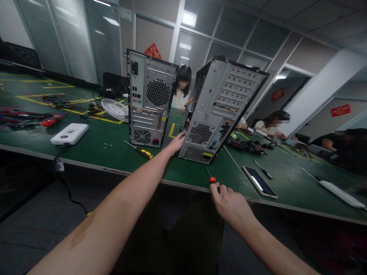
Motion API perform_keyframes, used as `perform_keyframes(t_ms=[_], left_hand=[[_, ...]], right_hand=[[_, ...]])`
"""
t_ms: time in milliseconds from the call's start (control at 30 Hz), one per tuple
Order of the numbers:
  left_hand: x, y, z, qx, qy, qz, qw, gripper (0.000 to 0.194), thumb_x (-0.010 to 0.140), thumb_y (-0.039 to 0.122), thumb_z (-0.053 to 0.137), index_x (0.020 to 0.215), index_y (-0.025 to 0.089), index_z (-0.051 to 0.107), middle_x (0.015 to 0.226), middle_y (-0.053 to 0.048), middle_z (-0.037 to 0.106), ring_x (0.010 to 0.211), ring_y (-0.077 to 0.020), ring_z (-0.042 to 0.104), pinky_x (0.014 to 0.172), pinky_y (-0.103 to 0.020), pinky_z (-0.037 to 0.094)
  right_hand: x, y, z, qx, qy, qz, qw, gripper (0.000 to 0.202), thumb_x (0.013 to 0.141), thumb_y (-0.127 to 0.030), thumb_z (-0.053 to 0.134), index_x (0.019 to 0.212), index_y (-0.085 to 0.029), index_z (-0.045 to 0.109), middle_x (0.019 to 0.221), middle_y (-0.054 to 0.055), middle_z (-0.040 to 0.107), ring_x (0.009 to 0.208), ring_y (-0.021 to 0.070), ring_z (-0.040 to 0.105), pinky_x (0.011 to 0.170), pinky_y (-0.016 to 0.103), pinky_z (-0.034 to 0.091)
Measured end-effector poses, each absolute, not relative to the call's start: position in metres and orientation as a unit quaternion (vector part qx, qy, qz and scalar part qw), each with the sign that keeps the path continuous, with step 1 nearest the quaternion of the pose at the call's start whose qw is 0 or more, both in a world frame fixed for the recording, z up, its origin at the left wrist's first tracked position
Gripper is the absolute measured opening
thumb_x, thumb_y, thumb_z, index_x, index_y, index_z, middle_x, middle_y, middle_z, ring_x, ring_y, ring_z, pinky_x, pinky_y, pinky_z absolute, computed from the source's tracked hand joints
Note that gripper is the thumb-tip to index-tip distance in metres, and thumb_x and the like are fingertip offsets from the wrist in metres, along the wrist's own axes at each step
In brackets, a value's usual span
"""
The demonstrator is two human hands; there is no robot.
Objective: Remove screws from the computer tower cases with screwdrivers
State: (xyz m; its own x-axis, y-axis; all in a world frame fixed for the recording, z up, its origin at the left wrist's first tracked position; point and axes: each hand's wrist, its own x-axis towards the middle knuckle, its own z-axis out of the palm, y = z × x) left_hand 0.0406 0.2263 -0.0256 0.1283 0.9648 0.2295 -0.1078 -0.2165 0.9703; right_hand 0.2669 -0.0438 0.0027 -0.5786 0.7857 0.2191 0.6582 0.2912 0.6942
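Note:
In the head view, a grey computer case [202,114] stands on the green table with its back panel facing me, appearing slanted to the right. My left hand [178,142] grips its lower left edge, with the fingertips partly hidden by the case. Low in front of it, my right hand [231,200] is closed round a red-handled screwdriver [212,179]. The screwdriver's shaft points up to the bottom edge of the back panel, beside the power socket. To the left stands a second computer case [151,103], and a yellow-and-black screwdriver [143,152] lies before it.
Several small screws [108,145] and a white power bank [70,133] lie on the left. Behind them are a white basket [114,109] and loose cables [21,116]. A phone [259,181], a pen [263,169] and black cables [249,146] lie right. Other people sit across the table.

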Motion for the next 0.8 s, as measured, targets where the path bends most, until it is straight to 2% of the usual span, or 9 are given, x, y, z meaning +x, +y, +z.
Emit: perform_keyframes(t_ms=[167,333,500,633,667,733,800], left_hand=[[0.04,0.224,-0.022,0.564,0.395,0.525,0.501,0.064,0.096,0.051,0.061,0.153,0.022,0.057,0.15,-0.012,0.067,0.14,-0.0307,0.061,0.118,-0.043,0.046],[0.039,0.221,-0.02,0.555,0.397,0.521,0.512,0.063,0.095,0.052,0.062,0.152,0.026,0.057,0.145,-0.01,0.071,0.136,-0.0295,0.064,0.116,-0.042,0.048],[0.039,0.216,-0.016,0.559,0.408,0.52,0.5,0.062,0.097,0.052,0.06,0.153,0.024,0.057,0.148,-0.011,0.068,0.136,-0.0303,0.063,0.114,-0.041,0.048],[0.038,0.217,-0.017,0.562,0.414,0.526,0.486,0.06,0.097,0.053,0.06,0.15,0.024,0.06,0.15,-0.011,0.067,0.136,-0.0296,0.064,0.115,-0.039,0.047],[0.039,0.217,-0.017,0.561,0.411,0.528,0.487,0.061,0.096,0.053,0.061,0.149,0.024,0.061,0.15,-0.011,0.067,0.135,-0.0294,0.064,0.115,-0.039,0.047],[0.039,0.22,-0.019,0.559,0.401,0.532,0.494,0.061,0.096,0.053,0.062,0.149,0.023,0.06,0.149,-0.011,0.068,0.133,-0.0291,0.065,0.113,-0.038,0.049],[0.04,0.221,-0.021,0.559,0.391,0.534,0.499,0.061,0.096,0.052,0.062,0.15,0.024,0.06,0.145,-0.01,0.07,0.131,-0.0287,0.066,0.111,-0.039,0.05]], right_hand=[[0.258,-0.042,-0.002,0.527,0.774,0.352,0.009,0.019,0.107,-0.023,0.049,0.1,-0.013,0.064,0.071,0.006,0.065,0.055,0.0194,0.065,0.05,0.029,0.026],[0.244,-0.043,-0.008,0.646,0.72,0.225,-0.116,0.019,0.106,-0.032,0.049,0.097,-0.018,0.058,0.068,0.003,0.065,0.051,0.0175,0.06,0.052,0.028,0.024],[0.239,-0.047,-0.018,0.72,0.615,0.035,-0.319,0.025,0.099,-0.044,0.051,0.094,-0.021,0.06,0.067,0.003,0.064,0.057,0.02,0.058,0.059,0.029,0.031],[0.227,-0.044,-0.03,0.695,0.425,-0.193,-0.547,0.038,0.082,-0.06,0.069,0.079,-0.024,0.057,0.062,-0.001,0.058,0.056,0.0171,0.053,0.053,0.027,0.033],[0.224,-0.043,-0.033,0.684,0.393,-0.228,-0.571,0.043,0.079,-0.065,0.069,0.078,-0.025,0.053,0.059,-0.004,0.053,0.051,0.015,0.048,0.049,0.026,0.031],[0.217,-0.041,-0.037,0.669,0.363,-0.266,-0.591,0.05,0.081,-0.076,0.058,0.08,-0.027,0.046,0.056,-0.008,0.047,0.043,0.0116,0.037,0.044,0.025,0.026],[0.213,-0.04,-0.039,0.655,0.348,-0.296,-0.601,0.054,0.082,-0.081,0.05,0.083,-0.028,0.042,0.057,-0.01,0.046,0.04,0.0094,0.03,0.04,0.023,0.023]])
